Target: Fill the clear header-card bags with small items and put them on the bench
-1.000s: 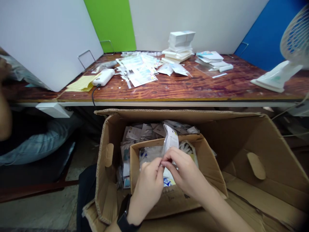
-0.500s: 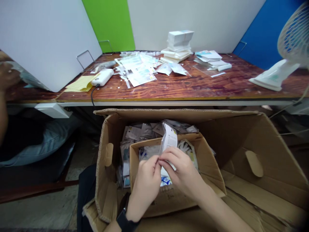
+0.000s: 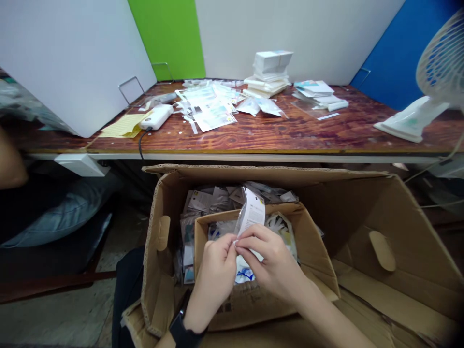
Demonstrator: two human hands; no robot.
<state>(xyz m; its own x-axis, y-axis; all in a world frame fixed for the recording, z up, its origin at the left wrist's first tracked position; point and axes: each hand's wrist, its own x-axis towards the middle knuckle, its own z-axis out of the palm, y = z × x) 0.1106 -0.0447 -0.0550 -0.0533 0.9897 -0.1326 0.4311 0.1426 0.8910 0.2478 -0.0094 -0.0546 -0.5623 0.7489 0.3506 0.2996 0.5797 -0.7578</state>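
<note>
Between my two hands, above the boxes, is a clear plastic packet with a white printed card (image 3: 253, 211), standing up from the fingertips. My left hand (image 3: 216, 263) is closed and pinches the packet's lower edge. From the right, my right hand (image 3: 270, 253) pinches the same edge, fingertips touching those of the left. A small white bit shows between the fingertips; I cannot make out what it is. Below the hands is a small cardboard box (image 3: 317, 246) holding clear bags, some with white and blue contents. It sits inside a large cardboard box (image 3: 409, 232).
Several similar packets (image 3: 203, 200) lie in the large box behind the small one. On the wooden table (image 3: 290, 133) are loose cards (image 3: 213, 108), stacked cards (image 3: 271, 65), a white device (image 3: 156, 117), yellow paper (image 3: 123, 125) and a white fan (image 3: 409, 116). A co-worker's arm (image 3: 10, 162) is at left.
The packet has turned slightly, so more of its printed card faces me. My hands have shifted a little left, still pinching its lower edge. The co-worker's hand at left has left the view.
</note>
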